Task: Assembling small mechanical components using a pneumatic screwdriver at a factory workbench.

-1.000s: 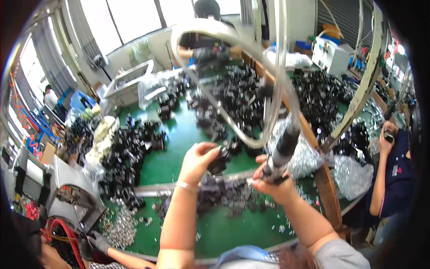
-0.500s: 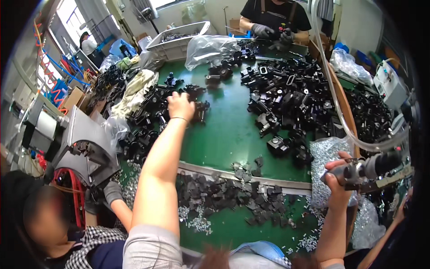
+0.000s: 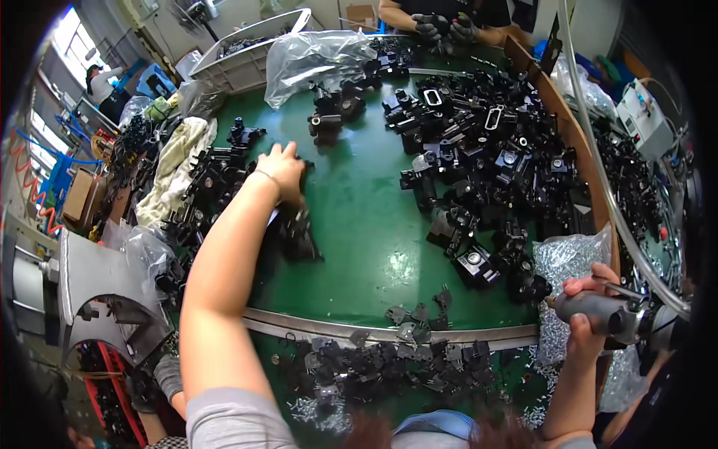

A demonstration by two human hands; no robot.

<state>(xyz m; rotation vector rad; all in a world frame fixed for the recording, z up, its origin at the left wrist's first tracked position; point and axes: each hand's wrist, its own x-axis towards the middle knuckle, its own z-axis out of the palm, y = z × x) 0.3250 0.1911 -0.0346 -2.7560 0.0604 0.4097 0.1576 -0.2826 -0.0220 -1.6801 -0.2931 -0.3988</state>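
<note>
My left hand (image 3: 280, 173) reaches over the green tabletop at the left, its fingers curled down around a black moulded part (image 3: 299, 236). That part is smeared by motion, and my fingertips are hidden. A heap of similar black parts (image 3: 213, 183) lies beside my left forearm. At the right, my right hand (image 3: 585, 337) is wrapped round the grey barrel of a power screwdriver (image 3: 591, 313), its tip pointing left, above a clear bag of small silvery screws (image 3: 557, 258).
A large heap of black parts (image 3: 493, 161) covers the right side, beside a wooden board (image 3: 572, 127). Flat black pieces (image 3: 396, 363) lie beyond a metal strip (image 3: 374, 332), nearer me. Across the table a co-worker's gloved hands (image 3: 445, 28) work. A grey metal hood (image 3: 108, 284) stands left.
The view has swung to the right. My left hand has drawn back slightly, and a black part under it has moved nearer to me. My right hand keeps its grip on the screwdriver.
</note>
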